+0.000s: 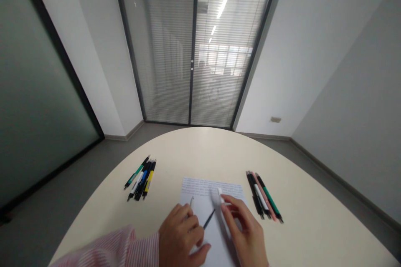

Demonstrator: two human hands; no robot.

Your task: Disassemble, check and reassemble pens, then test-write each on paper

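Over the printed sheet of paper point(214, 184), my left hand point(183, 233) is closed, its fingers curled. A slim dark pen part point(209, 218) with a pointed end sticks out from its fingers toward the upper right; its other end is hidden. The end of a white pen-like piece point(192, 202) shows just beyond the left knuckles; whether that hand touches it, I cannot tell. My right hand point(244, 227) pinches a short white piece, apparently a pen cap point(219, 192), between thumb and fingertips. The cap is tilted above the sheet, apart from the dark point.
On the left of the round table point(203, 146) lies a bunch of pens point(142, 179) in green, white, blue, black and yellow. Another group of pens point(265, 196), black, white, pink and green, lies right of the paper. Beyond the table stands a glass partition with blinds point(169, 50).
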